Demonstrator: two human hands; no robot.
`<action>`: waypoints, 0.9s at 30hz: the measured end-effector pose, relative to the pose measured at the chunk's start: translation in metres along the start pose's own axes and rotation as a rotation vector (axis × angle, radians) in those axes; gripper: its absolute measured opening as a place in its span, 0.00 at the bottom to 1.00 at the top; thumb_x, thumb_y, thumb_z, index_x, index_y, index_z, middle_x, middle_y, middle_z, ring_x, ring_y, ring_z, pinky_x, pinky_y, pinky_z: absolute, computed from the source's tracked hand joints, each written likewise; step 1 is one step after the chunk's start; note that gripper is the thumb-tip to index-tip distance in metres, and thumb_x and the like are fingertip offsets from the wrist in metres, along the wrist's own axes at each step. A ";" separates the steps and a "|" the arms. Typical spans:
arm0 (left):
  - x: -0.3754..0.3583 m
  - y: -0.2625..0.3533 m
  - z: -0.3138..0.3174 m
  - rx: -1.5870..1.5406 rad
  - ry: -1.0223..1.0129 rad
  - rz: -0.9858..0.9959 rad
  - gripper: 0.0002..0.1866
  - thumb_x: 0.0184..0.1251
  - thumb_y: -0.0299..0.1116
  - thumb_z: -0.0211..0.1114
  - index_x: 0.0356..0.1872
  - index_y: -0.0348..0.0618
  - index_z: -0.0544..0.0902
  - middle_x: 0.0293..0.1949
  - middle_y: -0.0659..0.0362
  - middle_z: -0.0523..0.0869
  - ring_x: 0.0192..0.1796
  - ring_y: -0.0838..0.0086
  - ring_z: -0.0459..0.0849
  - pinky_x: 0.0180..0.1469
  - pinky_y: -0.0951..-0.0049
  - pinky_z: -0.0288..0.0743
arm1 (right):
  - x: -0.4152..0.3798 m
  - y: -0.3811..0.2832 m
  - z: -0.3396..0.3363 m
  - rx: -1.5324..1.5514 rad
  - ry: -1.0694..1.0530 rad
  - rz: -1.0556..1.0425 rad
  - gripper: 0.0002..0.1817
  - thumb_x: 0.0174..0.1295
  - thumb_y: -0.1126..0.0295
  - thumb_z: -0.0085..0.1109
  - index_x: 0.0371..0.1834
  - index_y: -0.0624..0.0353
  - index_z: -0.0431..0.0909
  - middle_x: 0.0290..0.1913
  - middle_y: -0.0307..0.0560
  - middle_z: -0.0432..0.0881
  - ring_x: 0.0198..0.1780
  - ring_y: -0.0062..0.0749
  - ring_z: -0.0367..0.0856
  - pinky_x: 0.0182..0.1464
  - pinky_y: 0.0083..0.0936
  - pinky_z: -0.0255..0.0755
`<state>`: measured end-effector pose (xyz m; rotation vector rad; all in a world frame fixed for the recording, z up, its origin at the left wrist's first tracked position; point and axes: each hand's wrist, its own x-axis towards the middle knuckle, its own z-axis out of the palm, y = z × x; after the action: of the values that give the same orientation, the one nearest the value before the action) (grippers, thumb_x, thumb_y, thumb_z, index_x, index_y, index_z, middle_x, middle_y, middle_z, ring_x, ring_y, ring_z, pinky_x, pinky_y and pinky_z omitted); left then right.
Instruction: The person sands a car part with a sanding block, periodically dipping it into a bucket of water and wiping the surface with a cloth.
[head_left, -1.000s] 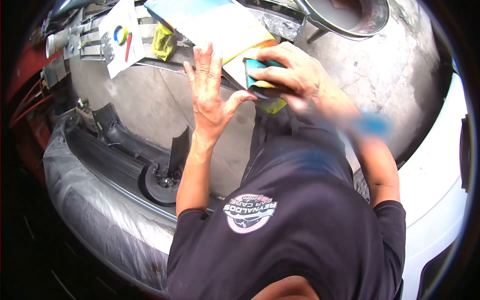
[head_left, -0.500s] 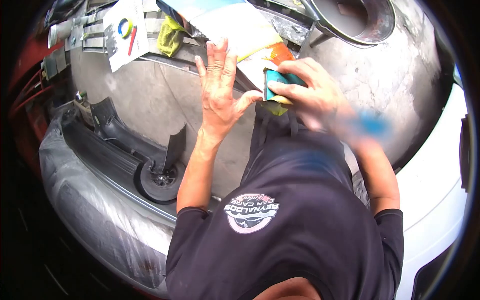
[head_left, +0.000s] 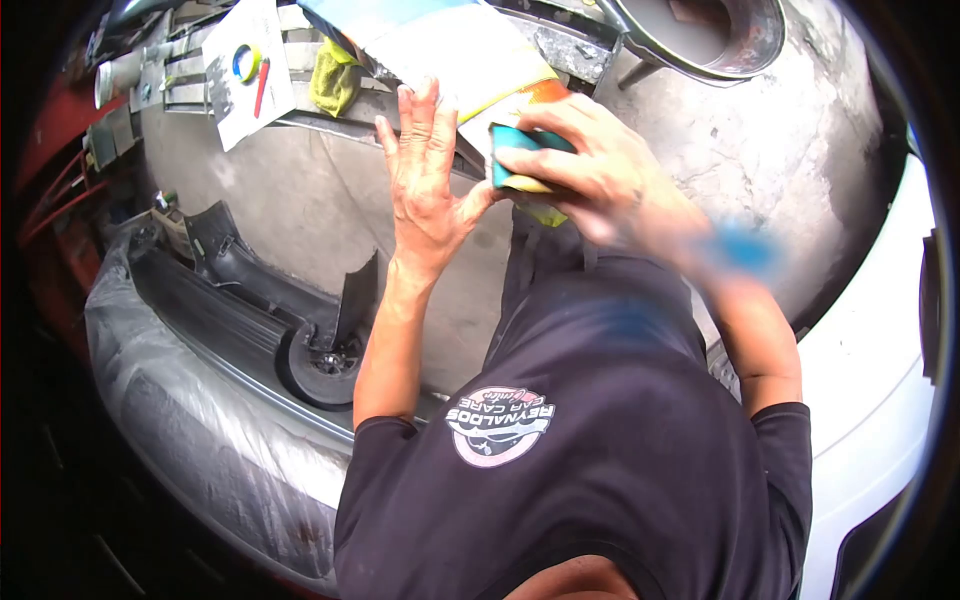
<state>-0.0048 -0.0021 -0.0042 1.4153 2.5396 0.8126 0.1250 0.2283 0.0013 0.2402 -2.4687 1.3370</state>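
A glossy white panel (head_left: 470,55) with blue, yellow and orange areas extends away from my body at the top. My left hand (head_left: 425,205) lies flat at its near left edge, fingers spread and pointing away, holding nothing. Fingers and thumb of my right hand (head_left: 595,165) grip a teal sanding block (head_left: 512,160) with a yellowish sheet along its lower side. The block sits over the panel's near end, its left end right beside my left thumb. My right hand covers part of the orange area.
A yellow-green cloth (head_left: 334,78) hangs on the slatted bench (head_left: 370,103). Left of it, a white sheet (head_left: 228,110) carries a tape roll (head_left: 246,63) and a red pen-like tool (head_left: 262,88). A round metal basin (head_left: 755,45) stands at upper right. Plastic-covered bodywork (head_left: 190,420) lies at lower left.
My right hand has moved the sanding block a little to the left across the panel's near end. My left hand has shifted slightly left, still spread flat.
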 end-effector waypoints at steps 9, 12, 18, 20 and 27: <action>0.003 0.015 -0.015 0.152 -0.051 -0.004 0.57 0.61 0.71 0.76 0.84 0.38 0.75 0.90 0.48 0.67 0.93 0.40 0.52 0.88 0.23 0.35 | -0.075 0.008 -0.045 0.158 -0.003 0.378 0.27 0.61 0.77 0.77 0.66 0.57 0.88 0.63 0.54 0.85 0.64 0.50 0.86 0.67 0.40 0.81; -0.002 0.036 -0.022 0.319 -0.171 0.039 0.52 0.65 0.71 0.72 0.80 0.40 0.79 0.87 0.49 0.72 0.93 0.40 0.52 0.88 0.23 0.33 | -0.077 0.012 -0.042 0.143 0.066 0.367 0.26 0.61 0.77 0.78 0.66 0.58 0.89 0.63 0.55 0.85 0.63 0.51 0.86 0.66 0.40 0.82; -0.022 0.112 -0.002 0.276 -0.494 0.133 0.42 0.70 0.65 0.71 0.73 0.42 0.84 0.78 0.52 0.84 0.86 0.49 0.72 0.90 0.24 0.34 | -0.088 0.019 -0.046 0.208 0.155 0.453 0.27 0.62 0.77 0.79 0.67 0.60 0.89 0.65 0.57 0.86 0.67 0.49 0.87 0.69 0.38 0.80; -0.017 0.127 0.005 0.080 -0.560 0.232 0.34 0.69 0.58 0.77 0.66 0.43 0.87 0.71 0.54 0.89 0.82 0.54 0.79 0.89 0.24 0.46 | -0.087 0.021 -0.047 0.204 0.155 0.444 0.27 0.61 0.77 0.79 0.66 0.60 0.89 0.64 0.57 0.86 0.66 0.50 0.87 0.69 0.39 0.81; -0.009 0.086 -0.018 0.241 -0.044 0.098 0.36 0.62 0.39 0.87 0.71 0.40 0.86 0.73 0.46 0.86 0.83 0.44 0.76 0.85 0.33 0.58 | -0.090 0.013 -0.042 0.152 0.058 0.299 0.29 0.57 0.75 0.80 0.65 0.59 0.87 0.64 0.57 0.86 0.62 0.56 0.86 0.63 0.44 0.83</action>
<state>0.0590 0.0192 0.0539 1.6180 2.6234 0.4945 0.2135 0.2703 -0.0190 -0.1383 -2.4261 1.6284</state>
